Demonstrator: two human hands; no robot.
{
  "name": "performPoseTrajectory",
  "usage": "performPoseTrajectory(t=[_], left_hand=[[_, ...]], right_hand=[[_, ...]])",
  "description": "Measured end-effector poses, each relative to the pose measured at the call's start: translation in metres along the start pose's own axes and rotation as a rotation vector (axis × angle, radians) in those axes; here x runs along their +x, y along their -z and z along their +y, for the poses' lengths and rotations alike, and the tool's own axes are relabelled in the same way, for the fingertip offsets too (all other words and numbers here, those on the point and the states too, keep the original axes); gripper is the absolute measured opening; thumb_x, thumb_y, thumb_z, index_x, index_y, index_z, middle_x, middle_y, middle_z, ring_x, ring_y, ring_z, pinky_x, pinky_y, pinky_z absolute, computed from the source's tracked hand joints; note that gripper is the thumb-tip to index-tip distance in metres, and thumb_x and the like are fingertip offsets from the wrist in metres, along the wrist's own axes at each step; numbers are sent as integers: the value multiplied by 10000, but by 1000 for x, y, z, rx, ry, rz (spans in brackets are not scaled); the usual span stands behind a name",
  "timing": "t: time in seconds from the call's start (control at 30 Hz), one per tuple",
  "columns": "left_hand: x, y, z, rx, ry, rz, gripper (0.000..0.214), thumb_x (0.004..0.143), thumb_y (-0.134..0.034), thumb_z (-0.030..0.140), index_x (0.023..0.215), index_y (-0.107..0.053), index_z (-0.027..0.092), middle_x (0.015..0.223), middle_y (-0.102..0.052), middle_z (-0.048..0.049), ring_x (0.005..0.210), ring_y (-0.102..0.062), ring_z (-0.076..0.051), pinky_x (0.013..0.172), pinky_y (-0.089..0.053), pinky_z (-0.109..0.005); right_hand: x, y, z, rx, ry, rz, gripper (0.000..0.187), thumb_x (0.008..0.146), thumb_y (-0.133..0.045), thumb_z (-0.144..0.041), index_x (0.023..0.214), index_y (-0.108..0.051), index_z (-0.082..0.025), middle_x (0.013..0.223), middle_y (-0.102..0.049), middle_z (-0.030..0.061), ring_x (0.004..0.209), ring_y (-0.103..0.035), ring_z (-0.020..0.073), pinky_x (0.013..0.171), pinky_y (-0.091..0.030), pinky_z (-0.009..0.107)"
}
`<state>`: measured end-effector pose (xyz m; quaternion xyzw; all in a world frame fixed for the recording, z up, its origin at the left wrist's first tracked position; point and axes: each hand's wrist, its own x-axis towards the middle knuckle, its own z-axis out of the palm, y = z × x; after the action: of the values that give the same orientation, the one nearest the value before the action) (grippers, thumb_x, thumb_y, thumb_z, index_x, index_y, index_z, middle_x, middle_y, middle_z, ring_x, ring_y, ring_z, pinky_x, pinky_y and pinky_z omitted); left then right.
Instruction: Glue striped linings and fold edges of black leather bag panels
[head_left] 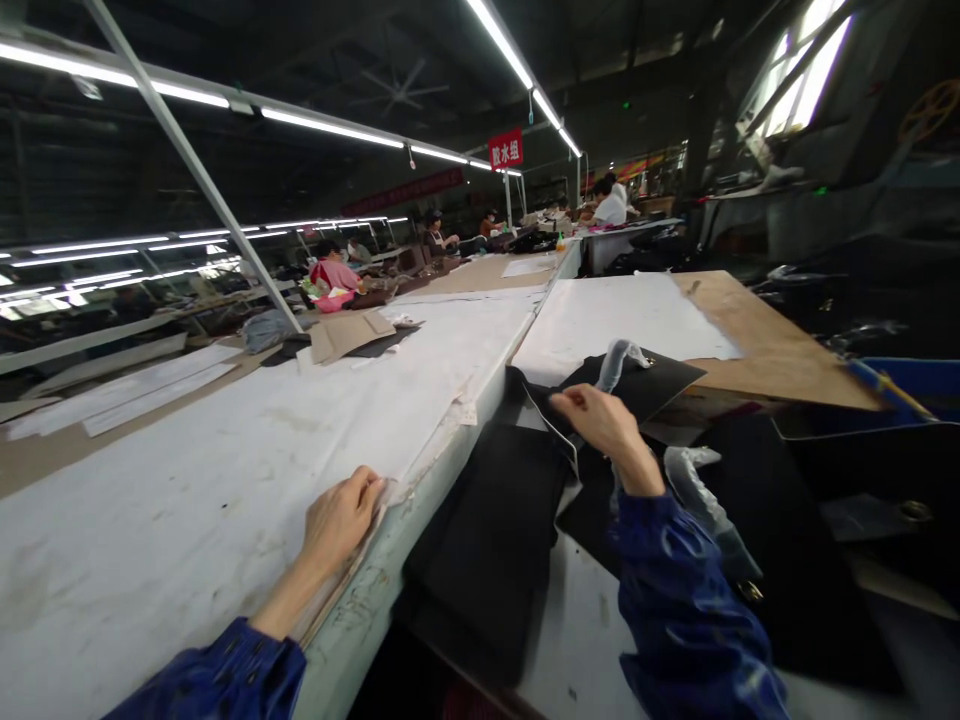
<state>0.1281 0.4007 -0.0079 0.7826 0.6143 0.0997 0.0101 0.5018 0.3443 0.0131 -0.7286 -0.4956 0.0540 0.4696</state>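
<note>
My left hand (341, 515) rests at the edge of the white-covered table (247, 480). Its fingers are curled closed by the torn paper along that edge, and whatever lies between them is hidden. Over a black bag piece (645, 385) with a plastic-wrapped handle (619, 362), my right hand (600, 420) has its fingertips pinched together. A black flap with a pale edge lies right at these fingertips; I cannot tell whether they grip it. Below and left of this hand lies a flat black panel (495, 530). Another wrapped handle (705, 495) is beside my right sleeve.
A brown board (780, 340) with a white sheet (622, 315) lies beyond the black pieces. Cardboard pieces (349, 335) sit on the table near a slanted metal pole (202, 180). A blue bin (911, 385) stands at right. Several people work farther back.
</note>
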Motion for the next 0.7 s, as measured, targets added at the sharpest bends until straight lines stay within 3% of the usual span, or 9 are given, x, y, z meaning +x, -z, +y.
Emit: performPoseTrajectory(t=[0.1, 0.2, 0.33, 0.47, 0.6, 0.7], left_hand=[[0, 1, 0, 52, -7, -6, 263, 1003, -351, 389, 964, -580, 263, 815, -727, -17, 822, -676, -223, 639, -347, -267], [0, 1, 0, 89, -14, -8, 261, 1012, -342, 372, 982, -575, 259, 860, -743, -26, 843, -688, -225, 638, -349, -270], [-1, 0, 1, 116, -29, -7, 273, 1020, -329, 370, 991, -573, 252, 899, -751, -41, 847, -695, -231, 635, -344, -281], [-1, 0, 2, 111, -41, -1, 272, 1021, -340, 366, 1011, -581, 240, 893, -751, -57, 837, -701, -243, 629, -344, -292], [-2, 1, 3, 71, -57, 7, 273, 1018, -355, 365, 1029, -594, 234, 895, -750, -69, 833, -702, -252, 627, -359, -298], [-5, 2, 2, 4, -69, 29, 282, 1011, -383, 373, 1059, -611, 215, 896, -750, -85, 846, -707, -272, 657, -397, -318]], right_hand=[[8, -43, 16, -225, -160, -213, 319, 913, -633, -437, 1053, -651, -151, 1031, -671, 60, 925, -652, 194, 843, -545, 415], [7, -56, 28, -363, -240, -288, 324, 936, -617, -380, 1176, -613, -163, 1179, -634, 82, 1014, -637, 202, 876, -549, 418], [8, -37, 22, -440, -228, -227, 304, 946, -597, -398, 1158, -626, -181, 1175, -642, 74, 1031, -634, 200, 905, -533, 425], [1, -4, -3, -389, -115, -51, 258, 952, -542, -343, 1124, -691, -222, 1111, -705, 95, 1042, -651, 254, 920, -479, 426], [-17, 18, -28, -205, 4, 142, 289, 898, -539, -338, 1097, -727, -244, 1129, -725, 85, 1091, -641, 309, 919, -452, 409], [-29, 12, -44, 15, 107, 185, 320, 880, -544, -410, 1087, -708, -230, 1030, -738, 62, 1001, -667, 274, 876, -486, 373]])
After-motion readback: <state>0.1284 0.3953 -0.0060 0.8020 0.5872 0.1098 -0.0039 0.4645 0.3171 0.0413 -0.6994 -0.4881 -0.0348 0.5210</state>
